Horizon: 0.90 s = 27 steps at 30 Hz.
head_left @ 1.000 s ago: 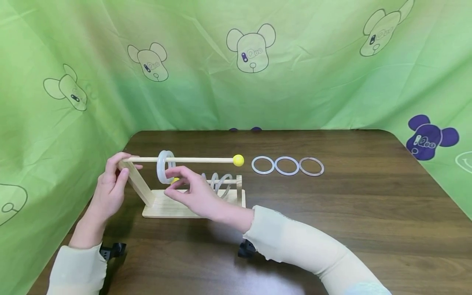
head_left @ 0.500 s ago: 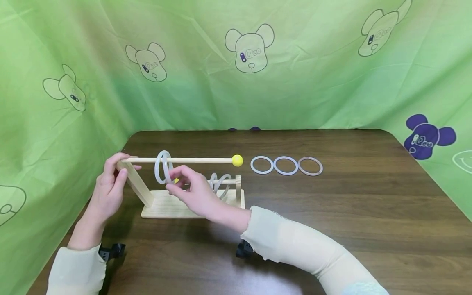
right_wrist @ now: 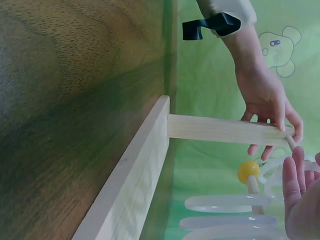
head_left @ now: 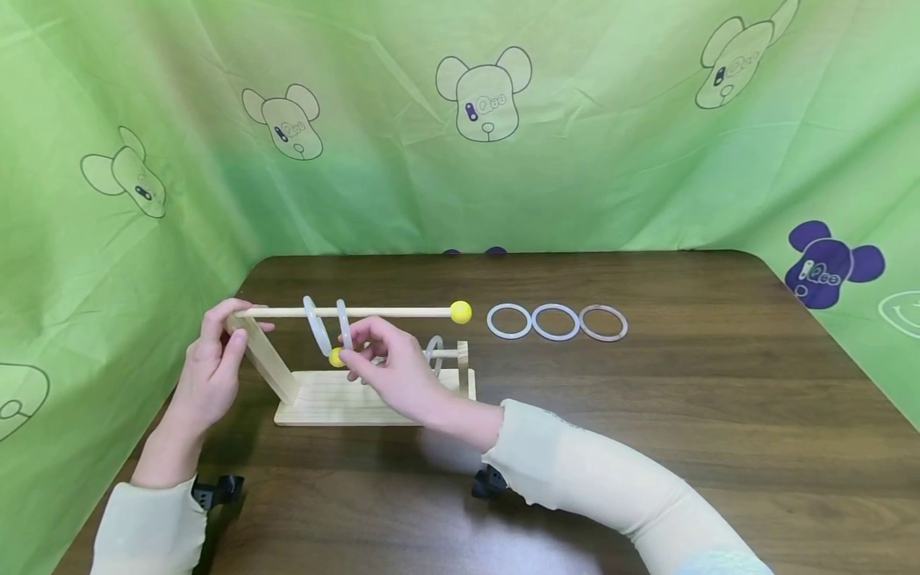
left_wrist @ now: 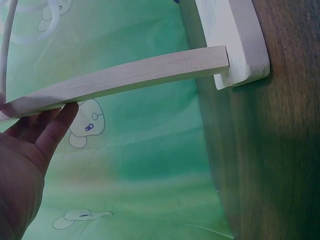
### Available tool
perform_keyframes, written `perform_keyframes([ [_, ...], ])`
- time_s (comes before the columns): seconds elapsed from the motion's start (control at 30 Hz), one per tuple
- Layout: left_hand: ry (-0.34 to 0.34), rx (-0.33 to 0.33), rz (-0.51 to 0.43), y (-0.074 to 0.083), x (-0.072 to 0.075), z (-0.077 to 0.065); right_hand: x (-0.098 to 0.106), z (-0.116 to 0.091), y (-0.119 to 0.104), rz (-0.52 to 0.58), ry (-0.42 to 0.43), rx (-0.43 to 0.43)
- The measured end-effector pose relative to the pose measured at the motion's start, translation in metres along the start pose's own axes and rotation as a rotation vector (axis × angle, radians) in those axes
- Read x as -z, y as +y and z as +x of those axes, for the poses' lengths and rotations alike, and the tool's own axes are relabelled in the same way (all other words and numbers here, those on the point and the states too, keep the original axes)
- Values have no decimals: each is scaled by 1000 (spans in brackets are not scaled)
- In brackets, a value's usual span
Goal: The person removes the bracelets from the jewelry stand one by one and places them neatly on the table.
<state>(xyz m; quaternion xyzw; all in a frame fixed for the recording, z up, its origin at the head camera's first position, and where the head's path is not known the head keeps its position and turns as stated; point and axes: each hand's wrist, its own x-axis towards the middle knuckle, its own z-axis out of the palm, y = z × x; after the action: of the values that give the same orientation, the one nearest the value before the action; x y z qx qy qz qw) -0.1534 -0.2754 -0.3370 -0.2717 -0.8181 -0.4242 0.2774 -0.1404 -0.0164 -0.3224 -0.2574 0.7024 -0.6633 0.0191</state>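
Note:
At the top of the tall post of the wooden stand [head_left: 266, 359], my left hand [head_left: 212, 363] grips the wood with thumb and fingers. The left wrist view shows its fingers against the post [left_wrist: 125, 75]. Two whitish translucent rings hang on the long upper rod [head_left: 398, 312]. My right hand [head_left: 402, 371] pinches the right-hand ring [head_left: 344, 323] at its lower side. The other ring [head_left: 316, 326] hangs tilted to its left. Behind the right hand runs the shorter lower rod with a yellow ball end [head_left: 335, 357]; more rings [right_wrist: 227, 203] sit on it, partly hidden in the head view.
Three flat rings [head_left: 556, 322] lie in a row on the dark wooden table [head_left: 683, 399], right of the stand. A yellow ball [head_left: 461, 312] caps the upper rod's right end. Green printed cloth [head_left: 388, 192] hangs behind and at the sides.
My right hand has closed on one of the two upper-rod rings and drawn it right, apart from the other. The left hand has stayed on the post.

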Motion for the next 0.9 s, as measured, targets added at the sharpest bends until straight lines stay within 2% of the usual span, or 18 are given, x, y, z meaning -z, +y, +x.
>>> perform_keyframes([
  [0.47, -4, -3, 8, -2, 1, 0, 19, -7, -4, 36, 12, 19],
  [0.9, 3, -13, 18, -1, 0, 0, 35, -17, -4, -14, 17, 16],
])
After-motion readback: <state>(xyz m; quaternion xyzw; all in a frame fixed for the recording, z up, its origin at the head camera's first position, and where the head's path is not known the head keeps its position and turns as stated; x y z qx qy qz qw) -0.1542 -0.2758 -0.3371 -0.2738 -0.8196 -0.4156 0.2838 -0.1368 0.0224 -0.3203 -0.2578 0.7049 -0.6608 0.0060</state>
